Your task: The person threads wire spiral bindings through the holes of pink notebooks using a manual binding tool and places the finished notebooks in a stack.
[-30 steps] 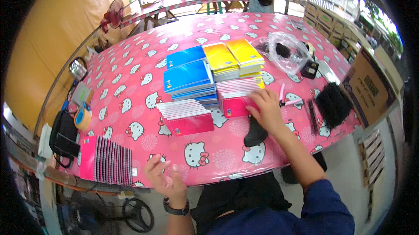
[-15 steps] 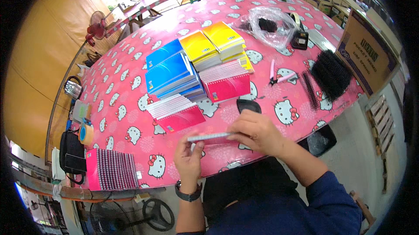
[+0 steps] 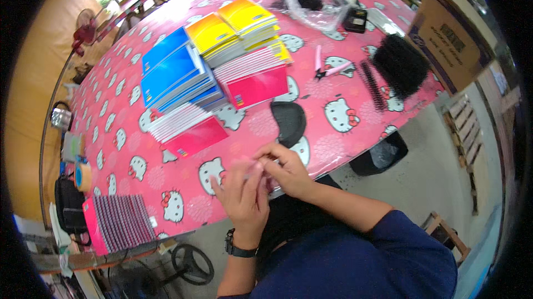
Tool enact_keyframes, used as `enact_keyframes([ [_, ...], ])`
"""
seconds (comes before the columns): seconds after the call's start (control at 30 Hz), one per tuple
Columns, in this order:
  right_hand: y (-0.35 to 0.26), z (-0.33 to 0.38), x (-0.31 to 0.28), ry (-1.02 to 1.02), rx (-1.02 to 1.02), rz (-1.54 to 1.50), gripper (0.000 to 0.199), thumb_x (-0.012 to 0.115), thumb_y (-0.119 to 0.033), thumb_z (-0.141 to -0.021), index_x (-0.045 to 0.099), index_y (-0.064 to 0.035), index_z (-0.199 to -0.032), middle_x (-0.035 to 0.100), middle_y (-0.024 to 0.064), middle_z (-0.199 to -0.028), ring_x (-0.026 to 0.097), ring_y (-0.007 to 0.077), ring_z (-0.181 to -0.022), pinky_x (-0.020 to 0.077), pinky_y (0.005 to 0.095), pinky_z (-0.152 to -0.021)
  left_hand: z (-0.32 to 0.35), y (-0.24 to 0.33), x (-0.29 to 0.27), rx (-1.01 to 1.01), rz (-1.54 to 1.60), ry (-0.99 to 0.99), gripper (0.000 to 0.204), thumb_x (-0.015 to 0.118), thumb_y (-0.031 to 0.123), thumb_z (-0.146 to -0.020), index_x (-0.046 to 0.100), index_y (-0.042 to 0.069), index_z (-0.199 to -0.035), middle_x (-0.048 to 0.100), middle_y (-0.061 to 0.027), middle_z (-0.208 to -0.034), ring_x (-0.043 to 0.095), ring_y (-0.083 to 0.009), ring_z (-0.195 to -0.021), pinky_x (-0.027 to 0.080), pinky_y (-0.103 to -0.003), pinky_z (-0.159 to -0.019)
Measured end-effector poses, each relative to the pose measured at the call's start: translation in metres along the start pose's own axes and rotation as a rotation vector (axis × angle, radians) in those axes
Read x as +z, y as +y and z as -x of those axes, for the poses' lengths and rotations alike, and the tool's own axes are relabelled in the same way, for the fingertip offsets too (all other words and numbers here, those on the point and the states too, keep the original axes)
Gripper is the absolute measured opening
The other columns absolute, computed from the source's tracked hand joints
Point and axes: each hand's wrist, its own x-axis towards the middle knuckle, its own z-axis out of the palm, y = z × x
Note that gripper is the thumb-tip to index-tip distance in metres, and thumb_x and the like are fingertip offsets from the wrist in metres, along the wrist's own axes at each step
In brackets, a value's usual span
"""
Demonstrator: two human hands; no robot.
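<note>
Near the table's front edge, my hands meet over a small notebook (image 3: pixel 273 183), mostly hidden between them. My right hand (image 3: pixel 288 176) is closed, thumb and fingers pinched on it. My left hand (image 3: pixel 244 199), with a black watch at the wrist, is against the right fingertips; motion smears its fingers, so I cannot tell their grip. Just beyond lies a black curved pad (image 3: pixel 290 123). Pink notebooks stand fanned in a near stack (image 3: pixel 197 135) and a farther stack (image 3: pixel 258 85). Behind them are blue notebooks (image 3: pixel 172 77) and yellow notebooks (image 3: pixel 247 15).
Pink-handled pliers (image 3: pixel 328 71) lie right of the stacks. Black spiral wires (image 3: pixel 401 66) are heaped before a cardboard box (image 3: pixel 449 38). A clear plastic bag (image 3: pixel 327 16) sits farther back. Spiral-bound notebooks (image 3: pixel 122 222) lie at the left corner, near a tape roll (image 3: pixel 83 177).
The view has shifted, so the table's things appear farther left and higher. My hands have come together, and the notebook that showed edge-on between them is now mostly covered.
</note>
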Motion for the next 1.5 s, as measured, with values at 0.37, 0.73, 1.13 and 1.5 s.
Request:
enact_keyframes([
  [0.37, -0.022, -0.07, -0.257, 0.534, -0.035, 1.507, 0.024, 0.065, -0.024, -0.077, 0.065, -0.0013, -0.086, 0.062, 0.0148, -0.089, 0.057, 0.0322, -0.089, 0.0476, 0.0408, -0.076, -0.008, 0.001, 0.009, 0.115, 0.137, -0.097, 0.024, 0.067, -0.002, -0.067, 0.068, 0.008, -0.088, 0.062, -0.0031, -0.084, 0.057, -0.018, -0.078, 0.035, -0.032, -0.075],
  [0.73, -0.07, -0.092, -0.252, 0.55, -0.016, 0.486, 0.022, 0.044, -0.019, -0.095, 0.056, -0.005, -0.107, 0.053, 0.0014, -0.076, 0.047, 0.0079, -0.061, 0.0396, 0.023, -0.054, -0.009, -0.013, -0.004, 0.082, 0.146, -0.059, 0.02, 0.067, -0.001, -0.065, 0.067, 0.009, -0.083, 0.061, -0.0017, -0.082, 0.056, -0.0194, -0.076, 0.035, -0.033, -0.074],
  [1.13, -0.067, -0.029, -0.066, -0.5, 0.026, 0.494, 0.018, 0.061, -0.01, -0.083, 0.062, -0.0027, -0.1, 0.061, 0.0103, -0.09, 0.058, 0.0227, -0.09, 0.0452, 0.0315, -0.077, -0.019, -0.01, 0.001, -0.043, 0.131, -0.127, 0.02, 0.073, 0.013, -0.069, 0.064, 0.009, -0.086, 0.057, -0.0048, -0.078, 0.052, -0.0228, -0.077, 0.036, -0.036, -0.072],
  [1.5, -0.059, -0.033, -0.055, -0.571, -0.055, 0.519, 0.016, 0.062, -0.003, -0.078, 0.062, -0.0022, -0.094, 0.059, 0.0086, -0.087, 0.058, 0.0231, -0.087, 0.0455, 0.0327, -0.078, -0.018, -0.009, -0.004, -0.066, 0.124, -0.137, 0.021, 0.073, 0.011, -0.067, 0.064, 0.011, -0.086, 0.056, -0.0027, -0.078, 0.051, -0.0215, -0.077, 0.034, -0.035, -0.072],
])
